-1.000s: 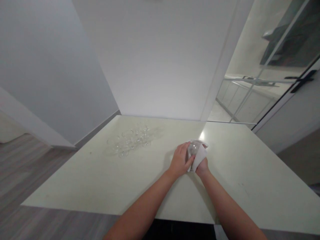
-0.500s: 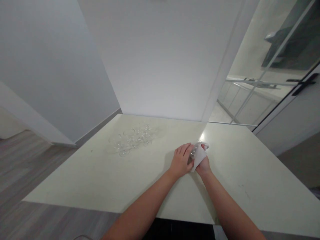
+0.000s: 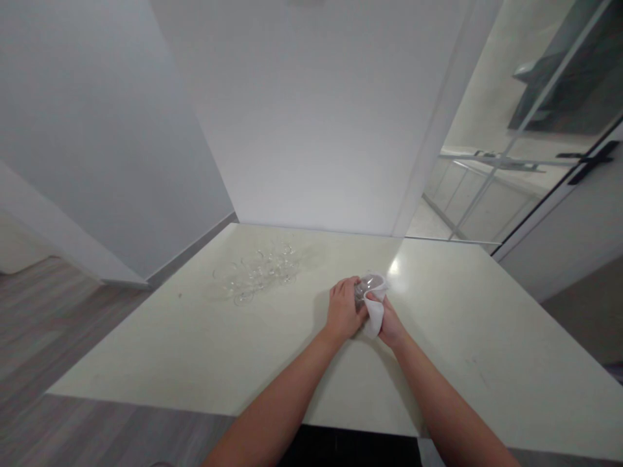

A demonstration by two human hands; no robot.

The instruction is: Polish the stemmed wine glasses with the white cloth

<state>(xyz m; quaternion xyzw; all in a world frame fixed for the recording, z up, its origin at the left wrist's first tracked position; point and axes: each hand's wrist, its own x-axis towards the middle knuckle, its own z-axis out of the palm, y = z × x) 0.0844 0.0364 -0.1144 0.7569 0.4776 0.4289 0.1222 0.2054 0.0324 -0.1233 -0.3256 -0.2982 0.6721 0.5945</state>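
A clear drinking glass (image 3: 368, 284) is held over the pale table (image 3: 204, 350), a little right of its middle. My left hand (image 3: 342, 311) wraps around the glass from the left, fingers closed on it. My right hand (image 3: 389, 322) presses a white cloth (image 3: 376, 314) against the glass's right side, thumb on the cloth near the rim. The lower part of the glass is hidden by both hands.
Several more clear glasses (image 3: 256, 272) stand grouped at the table's back left. White walls rise behind the table. A glass partition and a dark door handle (image 3: 586, 162) are at the right. Wood floor lies to the left.
The glass has turned so its rim shows on top. My left fingers have curled tighter around it, and the cloth has slid lower along the right side.
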